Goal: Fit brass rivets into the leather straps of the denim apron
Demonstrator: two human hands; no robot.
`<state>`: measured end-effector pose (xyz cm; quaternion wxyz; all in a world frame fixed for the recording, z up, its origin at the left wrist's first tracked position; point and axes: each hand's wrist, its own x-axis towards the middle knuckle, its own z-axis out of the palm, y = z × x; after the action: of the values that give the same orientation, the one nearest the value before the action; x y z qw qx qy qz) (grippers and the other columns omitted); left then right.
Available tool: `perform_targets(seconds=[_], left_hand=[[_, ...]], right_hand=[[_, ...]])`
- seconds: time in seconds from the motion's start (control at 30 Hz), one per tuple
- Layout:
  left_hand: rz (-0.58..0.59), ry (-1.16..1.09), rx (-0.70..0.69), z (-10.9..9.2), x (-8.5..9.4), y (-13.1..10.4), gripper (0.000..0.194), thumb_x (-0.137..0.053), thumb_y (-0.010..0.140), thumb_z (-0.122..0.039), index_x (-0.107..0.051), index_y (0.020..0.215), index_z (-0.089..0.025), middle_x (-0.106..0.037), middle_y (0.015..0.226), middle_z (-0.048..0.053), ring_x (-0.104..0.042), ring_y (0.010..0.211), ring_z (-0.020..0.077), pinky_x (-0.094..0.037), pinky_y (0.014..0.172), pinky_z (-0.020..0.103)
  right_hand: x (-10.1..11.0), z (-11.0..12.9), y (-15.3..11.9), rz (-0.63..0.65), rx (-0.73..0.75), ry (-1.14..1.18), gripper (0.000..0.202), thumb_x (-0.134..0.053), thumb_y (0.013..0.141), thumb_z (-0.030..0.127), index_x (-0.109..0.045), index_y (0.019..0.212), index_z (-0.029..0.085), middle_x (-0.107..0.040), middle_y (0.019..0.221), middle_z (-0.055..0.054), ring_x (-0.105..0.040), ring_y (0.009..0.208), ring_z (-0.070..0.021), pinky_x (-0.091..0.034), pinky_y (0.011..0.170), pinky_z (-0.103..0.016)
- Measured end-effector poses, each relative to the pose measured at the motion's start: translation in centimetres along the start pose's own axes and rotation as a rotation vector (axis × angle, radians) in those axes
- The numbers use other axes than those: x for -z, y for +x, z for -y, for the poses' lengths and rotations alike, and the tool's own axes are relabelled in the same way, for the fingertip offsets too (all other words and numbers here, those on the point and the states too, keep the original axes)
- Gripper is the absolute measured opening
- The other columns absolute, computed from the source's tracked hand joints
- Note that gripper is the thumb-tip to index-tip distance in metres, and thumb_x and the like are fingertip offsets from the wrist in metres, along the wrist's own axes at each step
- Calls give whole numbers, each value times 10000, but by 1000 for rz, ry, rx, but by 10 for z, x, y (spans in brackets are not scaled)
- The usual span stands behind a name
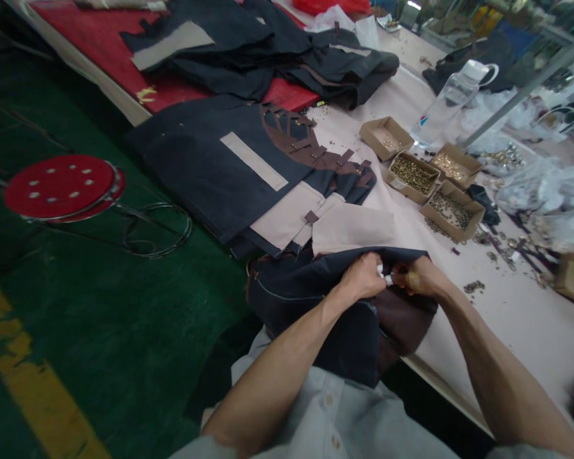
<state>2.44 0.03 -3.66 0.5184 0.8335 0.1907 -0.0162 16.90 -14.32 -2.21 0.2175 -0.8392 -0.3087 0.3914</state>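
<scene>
- Head view: the navy cloth piece (291, 280), soft and folded, with a smooth brown panel (406, 319), lies at the table's near edge, against the person.
- Left hand (363, 277): fingers curled shut on its upper fold, white wrapping at a fingertip.
- Right hand (418, 277): bent at the same fold, seemingly gripping; shadow hides how far its fingers close.
- Left of them, flat navy panels (186, 166) with pale rectangular patches.
- Far right, open cardboard boxes (452, 213) of small metal pieces beside a clear cylindrical bottle (444, 105).
- Far left, a round red stool (60, 185).
</scene>
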Motion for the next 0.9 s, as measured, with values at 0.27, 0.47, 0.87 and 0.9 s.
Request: perform_targets(seconds=[0.27,0.47,0.87,0.9], left_hand=[[-28,-26,-16,8,-6,5,216,-564,742,-152,-647,940,-166,-670,778,50,-608,689,173,-413,594,246],[-33,-54,-79,8,-5,0,152,-547,762,-148,-623,892,-169,-644,745,29,-580,661,147,-392,578,234],[-282,202,-395,1,-11,-55,135,-477,887,-182,-602,934,-158,-626,902,81,-600,831,177,-491,779,278],[-311,248,-445,-7,-9,-60,156,-458,900,-183,-604,947,-156,-624,963,103,-603,895,194,-497,815,294]], right_hand=[[4,-7,22,16,-59,-52,84,-664,655,226,-621,632,158,-582,481,2,-450,340,-89,-291,316,-183],[-2,0,8,-53,-46,13,89,-657,672,249,-625,675,166,-579,508,8,-499,384,-121,-345,359,-211],[-47,-56,-110,-1062,139,48,652,-749,750,537,-585,1251,154,-681,1069,-123,-645,843,-247,-529,666,-340],[-50,-66,-110,-1028,106,84,697,-750,740,551,-568,1279,147,-682,1064,-124,-648,840,-251,-535,668,-348]])
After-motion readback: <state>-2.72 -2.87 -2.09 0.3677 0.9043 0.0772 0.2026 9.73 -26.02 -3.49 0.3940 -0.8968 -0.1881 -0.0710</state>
